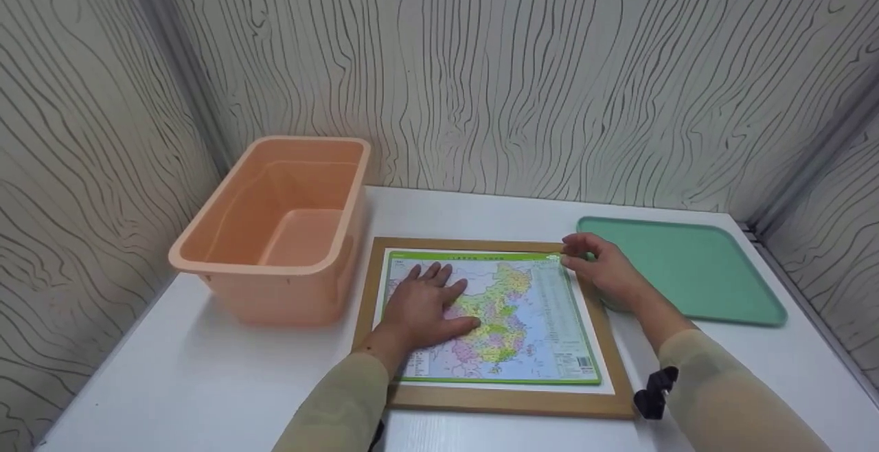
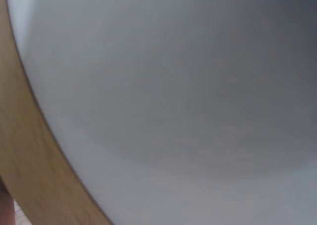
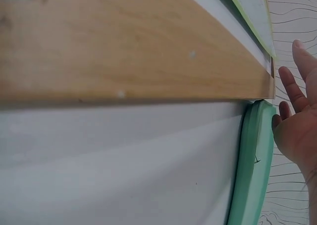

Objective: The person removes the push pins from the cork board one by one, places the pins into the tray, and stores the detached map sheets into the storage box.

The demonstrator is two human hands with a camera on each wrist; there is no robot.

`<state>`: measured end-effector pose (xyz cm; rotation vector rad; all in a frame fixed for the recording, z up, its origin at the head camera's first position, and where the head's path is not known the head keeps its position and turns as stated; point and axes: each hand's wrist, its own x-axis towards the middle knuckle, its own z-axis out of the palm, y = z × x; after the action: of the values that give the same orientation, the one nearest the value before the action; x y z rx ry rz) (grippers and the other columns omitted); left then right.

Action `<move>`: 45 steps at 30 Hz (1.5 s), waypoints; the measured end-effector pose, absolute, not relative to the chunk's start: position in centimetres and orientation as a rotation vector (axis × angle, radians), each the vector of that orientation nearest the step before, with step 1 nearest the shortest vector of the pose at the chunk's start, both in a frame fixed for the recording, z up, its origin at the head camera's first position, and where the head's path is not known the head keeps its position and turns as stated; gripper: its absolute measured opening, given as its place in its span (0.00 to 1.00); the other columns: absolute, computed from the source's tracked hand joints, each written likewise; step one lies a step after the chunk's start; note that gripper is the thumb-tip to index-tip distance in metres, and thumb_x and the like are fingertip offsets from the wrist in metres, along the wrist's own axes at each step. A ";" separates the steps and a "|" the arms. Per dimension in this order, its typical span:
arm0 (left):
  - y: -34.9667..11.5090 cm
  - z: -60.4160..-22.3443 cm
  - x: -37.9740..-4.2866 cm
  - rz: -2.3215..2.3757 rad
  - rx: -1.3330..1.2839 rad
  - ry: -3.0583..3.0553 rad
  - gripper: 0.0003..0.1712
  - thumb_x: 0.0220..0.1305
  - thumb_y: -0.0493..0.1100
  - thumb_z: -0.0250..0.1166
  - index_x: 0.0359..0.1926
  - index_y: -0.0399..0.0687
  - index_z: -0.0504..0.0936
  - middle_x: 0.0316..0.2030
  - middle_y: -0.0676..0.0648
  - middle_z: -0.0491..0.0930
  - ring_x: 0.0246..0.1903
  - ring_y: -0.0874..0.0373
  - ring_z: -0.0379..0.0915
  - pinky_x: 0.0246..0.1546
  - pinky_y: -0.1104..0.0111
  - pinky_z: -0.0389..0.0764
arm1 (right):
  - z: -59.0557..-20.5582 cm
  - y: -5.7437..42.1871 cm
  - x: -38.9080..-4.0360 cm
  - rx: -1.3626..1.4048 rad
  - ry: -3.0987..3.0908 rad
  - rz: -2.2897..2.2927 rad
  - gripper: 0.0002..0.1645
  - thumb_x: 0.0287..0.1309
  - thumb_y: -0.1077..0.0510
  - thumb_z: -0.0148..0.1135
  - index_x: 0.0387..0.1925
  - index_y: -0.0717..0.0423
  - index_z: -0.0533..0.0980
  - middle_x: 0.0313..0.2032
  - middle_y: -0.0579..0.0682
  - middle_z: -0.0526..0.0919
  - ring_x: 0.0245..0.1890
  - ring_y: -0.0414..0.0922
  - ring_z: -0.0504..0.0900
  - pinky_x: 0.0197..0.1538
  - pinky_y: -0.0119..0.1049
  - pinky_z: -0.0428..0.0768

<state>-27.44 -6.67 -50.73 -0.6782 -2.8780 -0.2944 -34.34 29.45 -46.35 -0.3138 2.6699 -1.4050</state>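
Observation:
A map sheet with a green border (image 1: pixel 549 321) lies on a white board with a wooden frame (image 1: pixel 511 400). My left hand (image 1: pixel 426 308) rests palm down on the map's left half, fingers spread, covering part of it. At the map's upper right corner is my right hand (image 1: pixel 611 273), its thumb close to the corner and its fingers loosely bent over the frame's edge. The right wrist view has this hand's fingers parted beside the frame's corner, nothing between them. Only the frame's wooden edge (image 2: pixel 44 150) and white surface show in the left wrist view.
A deep peach plastic tub (image 1: pixel 275 294) stands left of the frame. On the right lies a flat green tray (image 1: pixel 707 273), its near left edge beside the frame and behind my right hand. A patterned wall (image 1: pixel 481 81) closes off the white table's back.

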 end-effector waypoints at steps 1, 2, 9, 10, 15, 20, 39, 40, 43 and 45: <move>-6.6 -50.7 -27.4 -0.299 -0.676 -2.882 0.49 0.65 0.85 0.48 0.77 0.65 0.73 0.78 0.49 0.65 0.79 0.50 0.57 0.79 0.49 0.54 | -46.4 29.4 -34.4 -0.314 2.671 -1.405 0.32 0.75 0.48 0.66 0.72 0.59 0.70 0.64 0.59 0.77 0.68 0.57 0.70 0.73 0.59 0.63; -6.6 -50.7 -27.4 -0.304 -0.673 -2.887 0.49 0.65 0.85 0.48 0.77 0.66 0.73 0.78 0.49 0.65 0.79 0.50 0.57 0.80 0.49 0.53 | -46.5 29.4 -34.4 -0.313 2.671 -1.405 0.32 0.75 0.48 0.66 0.71 0.58 0.70 0.64 0.59 0.77 0.68 0.57 0.70 0.73 0.59 0.64; -6.6 -50.6 -27.4 -0.326 -0.664 -2.899 0.49 0.65 0.85 0.49 0.77 0.65 0.72 0.79 0.49 0.64 0.80 0.50 0.56 0.80 0.50 0.52 | -46.8 29.3 -34.6 -0.296 2.677 -1.384 0.32 0.75 0.49 0.66 0.72 0.58 0.71 0.65 0.59 0.77 0.69 0.57 0.70 0.74 0.60 0.64; -6.6 -50.6 -27.3 -0.322 -0.665 -2.897 0.49 0.65 0.84 0.50 0.77 0.65 0.73 0.79 0.49 0.64 0.79 0.49 0.56 0.80 0.50 0.52 | -46.8 29.3 -34.6 -0.294 2.679 -1.381 0.32 0.75 0.50 0.66 0.71 0.58 0.71 0.65 0.60 0.77 0.68 0.57 0.71 0.74 0.59 0.64; -6.6 -50.6 -27.3 -0.289 -0.666 -2.888 0.49 0.66 0.84 0.49 0.76 0.64 0.74 0.78 0.47 0.66 0.79 0.49 0.58 0.80 0.51 0.54 | -47.0 29.0 -34.7 -0.325 2.705 -1.348 0.32 0.74 0.52 0.66 0.71 0.63 0.70 0.64 0.63 0.77 0.66 0.59 0.73 0.72 0.58 0.66; -6.6 -50.5 -27.3 -0.290 -0.669 -2.890 0.48 0.66 0.83 0.50 0.76 0.64 0.74 0.78 0.47 0.65 0.79 0.49 0.58 0.80 0.51 0.54 | -47.0 28.8 -34.6 -0.312 2.690 -1.357 0.32 0.74 0.53 0.67 0.71 0.62 0.70 0.64 0.62 0.77 0.65 0.58 0.74 0.71 0.57 0.68; -6.6 -50.5 -27.2 -0.310 -0.679 -2.895 0.48 0.66 0.83 0.50 0.76 0.63 0.74 0.78 0.47 0.66 0.79 0.48 0.58 0.79 0.50 0.54 | -46.8 27.3 -33.8 -0.299 2.680 -1.362 0.33 0.71 0.46 0.69 0.71 0.50 0.73 0.63 0.55 0.79 0.57 0.53 0.75 0.61 0.47 0.72; -6.6 -50.5 -27.2 -0.303 -0.682 -2.897 0.48 0.67 0.83 0.50 0.76 0.63 0.74 0.78 0.47 0.66 0.79 0.48 0.58 0.79 0.50 0.54 | -46.8 27.2 -33.7 -0.310 2.676 -1.372 0.32 0.71 0.46 0.69 0.71 0.50 0.74 0.61 0.55 0.79 0.55 0.52 0.75 0.59 0.45 0.72; -6.6 -50.5 -27.3 -0.293 -0.690 -2.893 0.48 0.67 0.83 0.50 0.76 0.63 0.74 0.78 0.47 0.66 0.79 0.48 0.59 0.79 0.49 0.55 | -46.6 26.8 -33.6 -0.345 2.660 -1.403 0.33 0.71 0.45 0.70 0.71 0.51 0.74 0.61 0.56 0.80 0.54 0.52 0.75 0.56 0.42 0.73; -6.7 -50.5 -27.3 -0.284 -0.695 -2.889 0.48 0.67 0.83 0.49 0.77 0.63 0.74 0.78 0.46 0.66 0.79 0.48 0.59 0.79 0.49 0.55 | -46.5 26.6 -33.5 -0.365 2.644 -1.429 0.33 0.71 0.46 0.70 0.71 0.53 0.74 0.62 0.57 0.80 0.54 0.51 0.75 0.56 0.40 0.74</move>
<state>-27.32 -6.67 -50.47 -0.6948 -2.8894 -0.2839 -33.52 26.58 -46.55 -0.3650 2.6436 -1.4292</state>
